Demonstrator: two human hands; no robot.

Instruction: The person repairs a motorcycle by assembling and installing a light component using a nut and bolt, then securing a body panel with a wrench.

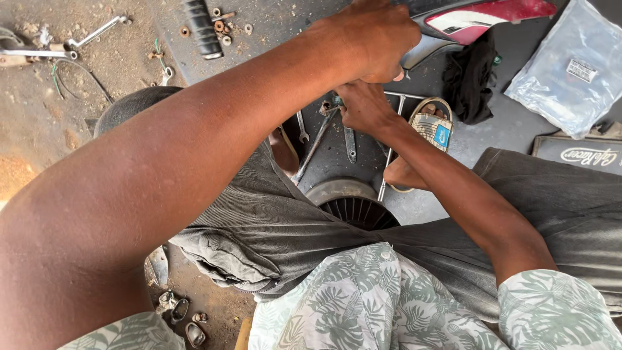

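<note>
My left hand (372, 39) reaches far forward, its fingers closed around the edge of a grey part (420, 53) that joins a red and white fairing panel (483, 16). Just below it my right hand (363, 107) is closed on a small metal tool (335, 102); only the tool's tip shows at the fist. Several wrenches (350, 144) and a long T-handle spanner (394, 133) lie on the dark ground under both hands. Between my knees sits a round black ribbed part (356, 210).
A black rubber grip (202, 29) and loose nuts and washers (223, 26) lie at the top. A wrench (39, 53) rests on the dirt at left. A black cloth (470, 78), a clear plastic bag (570, 65), a black plate (576, 152) and my sandalled foot (431, 126) are at right.
</note>
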